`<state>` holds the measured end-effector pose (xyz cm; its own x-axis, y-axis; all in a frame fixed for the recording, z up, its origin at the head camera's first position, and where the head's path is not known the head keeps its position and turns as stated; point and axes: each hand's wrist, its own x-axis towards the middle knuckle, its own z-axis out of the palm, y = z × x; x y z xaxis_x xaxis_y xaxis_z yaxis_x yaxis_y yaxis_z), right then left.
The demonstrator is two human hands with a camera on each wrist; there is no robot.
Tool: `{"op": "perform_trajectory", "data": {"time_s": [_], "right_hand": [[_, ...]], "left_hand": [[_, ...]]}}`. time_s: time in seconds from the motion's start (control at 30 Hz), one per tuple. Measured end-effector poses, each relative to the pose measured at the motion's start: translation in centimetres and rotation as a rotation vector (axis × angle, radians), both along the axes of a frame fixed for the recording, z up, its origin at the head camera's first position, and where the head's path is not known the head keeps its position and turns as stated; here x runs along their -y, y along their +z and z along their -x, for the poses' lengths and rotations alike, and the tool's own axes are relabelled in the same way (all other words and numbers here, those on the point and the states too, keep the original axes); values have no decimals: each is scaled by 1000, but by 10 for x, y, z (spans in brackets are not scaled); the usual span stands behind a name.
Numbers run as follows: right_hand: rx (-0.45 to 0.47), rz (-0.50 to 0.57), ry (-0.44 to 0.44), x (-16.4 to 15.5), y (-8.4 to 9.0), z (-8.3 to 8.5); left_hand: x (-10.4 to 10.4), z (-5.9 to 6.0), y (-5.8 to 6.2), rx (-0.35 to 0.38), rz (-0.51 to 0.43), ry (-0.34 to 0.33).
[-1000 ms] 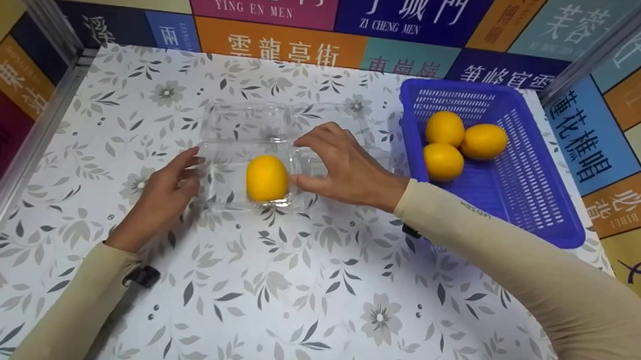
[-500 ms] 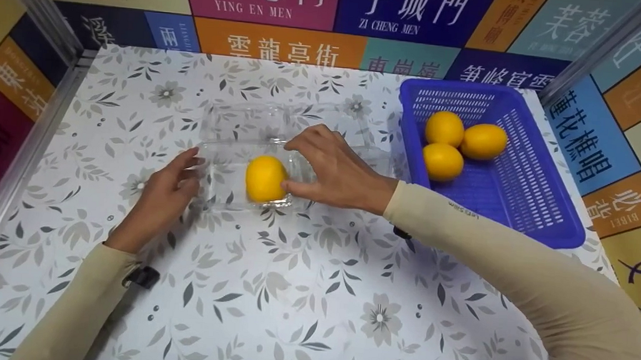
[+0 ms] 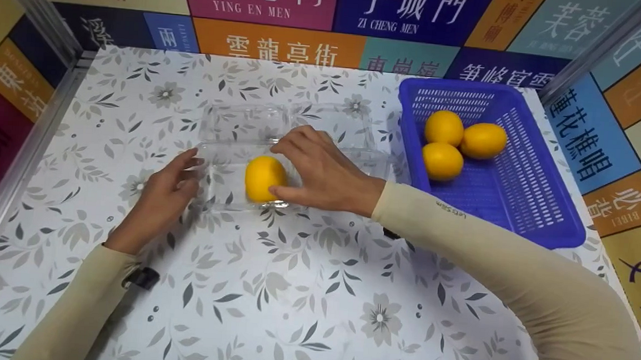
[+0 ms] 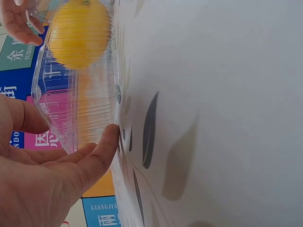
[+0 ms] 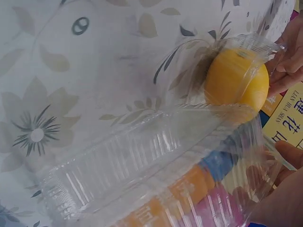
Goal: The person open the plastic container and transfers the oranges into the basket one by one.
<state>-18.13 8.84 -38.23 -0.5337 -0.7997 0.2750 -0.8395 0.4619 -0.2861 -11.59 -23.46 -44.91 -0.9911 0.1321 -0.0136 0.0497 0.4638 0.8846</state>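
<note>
A yellow-orange citrus fruit [image 3: 265, 178] sits in the left near part of a clear ribbed plastic box [image 3: 226, 177]. My left hand [image 3: 171, 186] rests at the box's left end; in the left wrist view its fingertips [image 4: 111, 135] are right at the plastic wall and the thumb is apart from them. My right hand [image 3: 326, 175] is over the box's middle, thumb and fingers spread, the thumb overlapping the fruit in the head view. From the right wrist, that hand [image 5: 284, 189] shows beside the clear plastic, apart from the fruit [image 5: 236, 80], with some fingers seen through the plastic.
Clear plastic lid parts [image 3: 246, 121] lie behind the box. A blue basket [image 3: 520, 198] at the right holds several similar fruits [image 3: 442, 161]. The table has a white floral cover [image 3: 268, 310], and printed panels [image 3: 279, 44] stand behind it.
My right hand has moved left over the box, its thumb coming to overlap the fruit's right side. My left hand and the fruit have stayed about where they were.
</note>
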Motion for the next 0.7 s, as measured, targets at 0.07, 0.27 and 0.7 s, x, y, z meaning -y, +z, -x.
{"op": "perform_trajectory", "data": {"time_s": [0.07,0.27,0.7], "right_hand": [[0,12,24,3,-2,0],[10,12,63,11,-5,-2],[31,-75,29,12,-13,-4]], "left_hand": [[0,0,0,3,4,1],[0,0,-1,3,-7,5],[1,1,-3,-4,-20,6]]}}
